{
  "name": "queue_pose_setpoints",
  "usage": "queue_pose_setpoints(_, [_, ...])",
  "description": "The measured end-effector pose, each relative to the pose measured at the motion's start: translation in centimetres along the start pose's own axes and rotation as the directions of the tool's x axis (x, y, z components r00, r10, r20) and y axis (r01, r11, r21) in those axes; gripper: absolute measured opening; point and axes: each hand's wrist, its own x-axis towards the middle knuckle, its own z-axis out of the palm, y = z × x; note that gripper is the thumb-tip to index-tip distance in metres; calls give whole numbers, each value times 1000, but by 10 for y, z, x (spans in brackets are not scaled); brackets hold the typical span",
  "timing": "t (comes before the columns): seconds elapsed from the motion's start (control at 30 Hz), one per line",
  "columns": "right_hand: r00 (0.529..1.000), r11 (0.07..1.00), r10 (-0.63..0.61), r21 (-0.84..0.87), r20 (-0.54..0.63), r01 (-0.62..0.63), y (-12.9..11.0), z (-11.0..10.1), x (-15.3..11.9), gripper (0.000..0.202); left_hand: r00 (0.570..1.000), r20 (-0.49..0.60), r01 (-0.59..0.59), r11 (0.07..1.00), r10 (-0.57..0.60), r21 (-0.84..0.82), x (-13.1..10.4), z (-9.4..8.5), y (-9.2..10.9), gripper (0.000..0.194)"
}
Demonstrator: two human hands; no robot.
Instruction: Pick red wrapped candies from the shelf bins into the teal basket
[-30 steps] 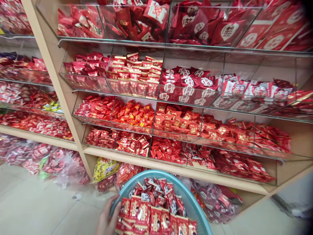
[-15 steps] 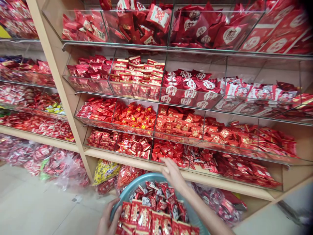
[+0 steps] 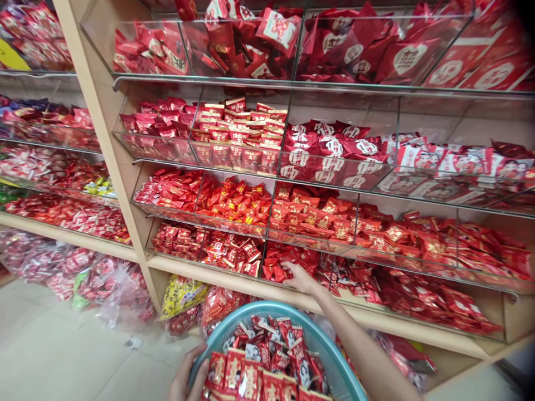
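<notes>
My left hand (image 3: 189, 374) grips the left rim of a round teal plastic basket (image 3: 278, 306), thumb over the edge. Inside lie many red wrapped candies (image 3: 251, 379) with gold characters at the near side, and red, white and black wrapped candies (image 3: 288, 345) behind them. Past the basket's far rim, my right hand (image 3: 300, 278) reaches to the front of a bottom-shelf bin. Its fingers are apart and bent over small red wrapped candies (image 3: 288, 259); no candy shows in its grasp. The fingertips are at the pile, though whether they touch it is hard to tell.
Wooden shelving (image 3: 234, 281) with clear-fronted bins of red packets rises ahead. A wooden upright (image 3: 102, 122) separates it from another unit at left. Below the bottom shelf lie a yellow bag (image 3: 181, 295) and plastic bags of candy (image 3: 111, 289) on the tiled floor (image 3: 79, 345).
My right hand has moved forward from above the basket's far rim to the candies in the bottom bin. My left hand stays on the basket; the view has shifted slightly.
</notes>
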Motion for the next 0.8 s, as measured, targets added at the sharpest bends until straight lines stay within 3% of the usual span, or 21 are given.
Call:
queue_pose_setpoints(0.2, [1000,999,18,-31,-9,-18,1,0,1,53,999,-31,-8,1000,8,-17,0,0,3,44])
queue_pose_setpoints(0.57, [989,999,-32,25,-146,36,2,-10,-12,49,999,-31,-30,1000,30,-9,-1,1,0,42])
queue_pose_setpoints(0.67, [982,997,-56,51,-181,66,-14,-22,-27,48,999,-36,-33,999,34,22,-2,1,5,41])
queue_pose_setpoints(0.8, [970,983,-106,124,-219,136,-59,-33,-65,47,999,-34,-36,999,37,40,-2,1,6,42])
